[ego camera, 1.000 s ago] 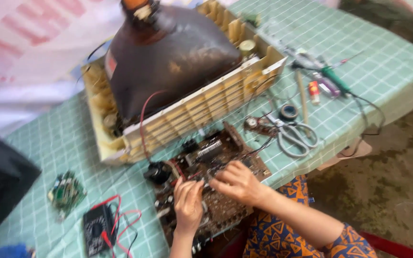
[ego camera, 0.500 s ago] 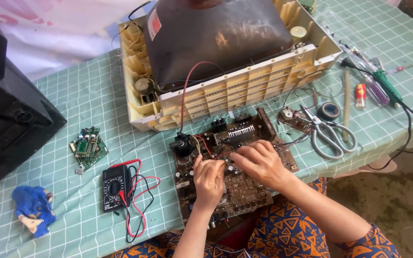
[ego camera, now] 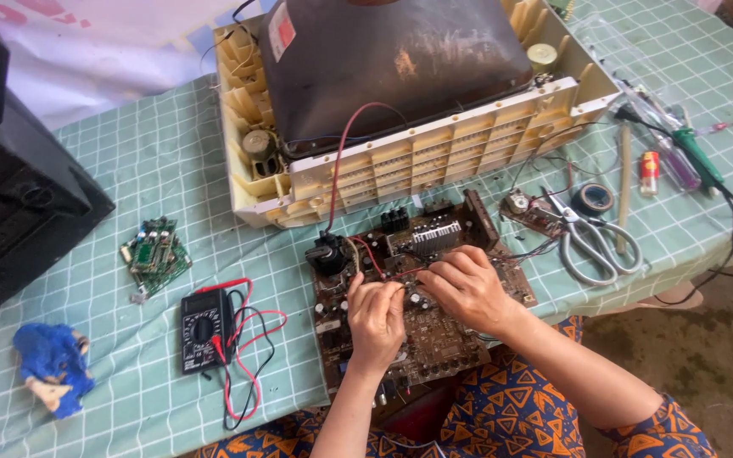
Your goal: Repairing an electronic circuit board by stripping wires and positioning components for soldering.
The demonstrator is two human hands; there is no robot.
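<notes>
Since the frame half a second back, the camera view is drifting rather than the work: the whole tabletop is sliding slightly down and right in the picture, while both hands are staying on the same patch of the brown circuit board (ego camera: 434,331) and the scissors (ego camera: 591,242) and multimeter (ego camera: 205,329) are lying where they were.

Taking things from the biggest down: the cream television chassis (ego camera: 434,161), with its dark picture tube, is lying face-down across the far half of the green checked tablecloth (ego camera: 86,195), and a red lead is running from it down to the board. That board is sitting at the near table edge, directly under the hands, its long side running away from the person toward the chassis and its near end overhanging the lap.

Over it, the right hand (ego camera: 467,288) is reaching in from the right, fingers curled downward and fingertips pressing among the components near the board's middle. Whether it is pinching a part or only touching one, I cannot tell. The left hand (ego camera: 377,318) is coming straight up from below, likewise half-curled, fingertips meeting the same cluster just beside the right fingertips; its grasp is equally hidden. Both hands are about equally near to that spot, almost touching one another.

Off to the left, a small green circuit board (ego camera: 156,254) and a blue cloth (ego camera: 53,366) are lying well apart from the hands.
</notes>
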